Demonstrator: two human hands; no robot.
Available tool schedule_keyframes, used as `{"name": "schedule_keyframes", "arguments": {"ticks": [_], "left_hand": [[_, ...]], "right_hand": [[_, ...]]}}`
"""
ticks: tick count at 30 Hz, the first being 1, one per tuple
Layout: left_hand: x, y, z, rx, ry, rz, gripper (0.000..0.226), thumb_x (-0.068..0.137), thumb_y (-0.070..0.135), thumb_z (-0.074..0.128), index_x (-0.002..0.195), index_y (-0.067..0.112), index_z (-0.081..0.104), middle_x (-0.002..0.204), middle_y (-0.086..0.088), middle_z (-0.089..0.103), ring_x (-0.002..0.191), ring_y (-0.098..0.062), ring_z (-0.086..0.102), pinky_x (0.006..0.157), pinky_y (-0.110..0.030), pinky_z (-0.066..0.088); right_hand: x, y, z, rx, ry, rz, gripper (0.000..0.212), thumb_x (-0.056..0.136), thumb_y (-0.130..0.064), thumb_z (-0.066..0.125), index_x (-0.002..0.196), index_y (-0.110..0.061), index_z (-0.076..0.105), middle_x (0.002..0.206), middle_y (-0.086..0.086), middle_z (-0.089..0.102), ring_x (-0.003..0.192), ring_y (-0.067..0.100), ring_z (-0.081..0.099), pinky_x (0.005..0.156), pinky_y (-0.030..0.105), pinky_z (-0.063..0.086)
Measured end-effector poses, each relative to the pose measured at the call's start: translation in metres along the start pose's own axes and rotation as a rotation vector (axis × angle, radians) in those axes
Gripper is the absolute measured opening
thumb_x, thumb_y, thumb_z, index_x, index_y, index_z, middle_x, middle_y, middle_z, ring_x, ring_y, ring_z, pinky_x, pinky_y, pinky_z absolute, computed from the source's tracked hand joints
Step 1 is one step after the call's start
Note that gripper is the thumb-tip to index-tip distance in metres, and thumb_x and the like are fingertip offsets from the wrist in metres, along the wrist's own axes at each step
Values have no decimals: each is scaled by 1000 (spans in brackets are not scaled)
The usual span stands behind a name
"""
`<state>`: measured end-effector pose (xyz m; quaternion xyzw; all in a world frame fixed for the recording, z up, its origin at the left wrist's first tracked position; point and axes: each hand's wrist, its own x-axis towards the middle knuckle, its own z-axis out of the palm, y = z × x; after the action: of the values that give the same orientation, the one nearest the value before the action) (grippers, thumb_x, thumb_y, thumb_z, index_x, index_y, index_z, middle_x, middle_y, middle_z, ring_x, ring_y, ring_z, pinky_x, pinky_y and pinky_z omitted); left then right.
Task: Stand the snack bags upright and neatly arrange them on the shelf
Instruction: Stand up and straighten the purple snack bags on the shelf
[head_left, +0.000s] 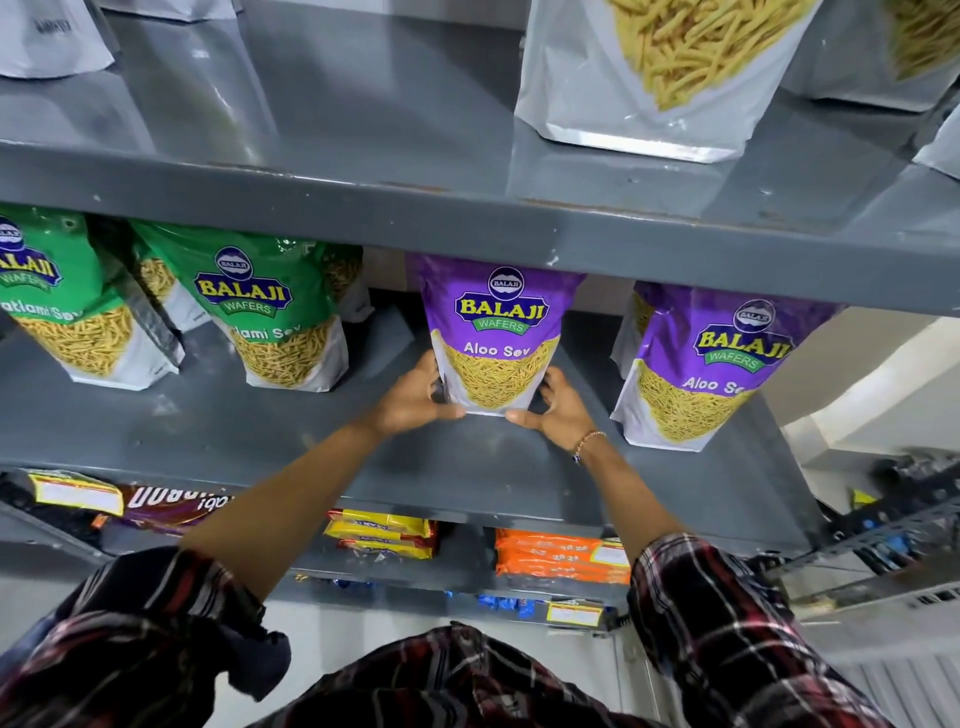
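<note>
A purple Aloo Sev bag (497, 338) stands upright in the middle of the grey shelf (291, 447). My left hand (415, 397) grips its lower left side and my right hand (558, 410) grips its lower right side, thumbs at the bottom edge. A second purple Aloo Sev bag (701, 369) stands upright to the right, apart from my hands. Two green Sev bags (265, 317) (57, 306) stand upright to the left, with more bags partly hidden behind them.
The shelf above carries a silver pouch of yellow sticks (665, 73) and other pouches. Below lie flat packs, yellow (382, 532) and orange (561, 558). The upper shelf's front lip (467, 223) hangs just over the bag tops. A metal rack (883, 561) stands at the right.
</note>
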<state>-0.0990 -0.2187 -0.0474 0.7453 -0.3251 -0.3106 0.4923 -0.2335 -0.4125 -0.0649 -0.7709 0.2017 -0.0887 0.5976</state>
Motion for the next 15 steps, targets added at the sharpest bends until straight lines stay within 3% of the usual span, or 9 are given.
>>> {"name": "schedule_keyframes", "arguments": {"ticks": [3,5,8,15], "left_hand": [[0,-4,8,102,161,-18,80,66,26,81,132,21,36,131,0,57,118,-19,58,102,-41,48],[-1,-6,12,57,253,-28,74,64,21,83,126,18,44,123,-5,64,111,-24,63,101,-46,50],[-6,-7,13,20,283,-32,66,60,15,84,118,16,52,115,-8,69,102,-23,68,96,-48,52],[-41,-10,24,86,291,-23,61,65,24,81,116,10,51,110,-14,71,98,-24,68,92,-45,54]], "right_hand": [[-2,-1,5,-1,60,-3,71,62,-14,83,120,-16,42,120,1,57,114,21,54,97,37,47],[-4,-1,7,-11,101,-7,66,60,-15,84,114,-19,47,113,1,61,108,22,58,93,35,49],[-11,-3,9,-26,148,-2,65,56,-14,86,111,-16,51,109,2,64,103,21,61,91,35,51],[-45,-3,16,-64,156,13,63,58,-19,86,111,-15,53,114,6,65,103,19,61,91,36,52]]}}
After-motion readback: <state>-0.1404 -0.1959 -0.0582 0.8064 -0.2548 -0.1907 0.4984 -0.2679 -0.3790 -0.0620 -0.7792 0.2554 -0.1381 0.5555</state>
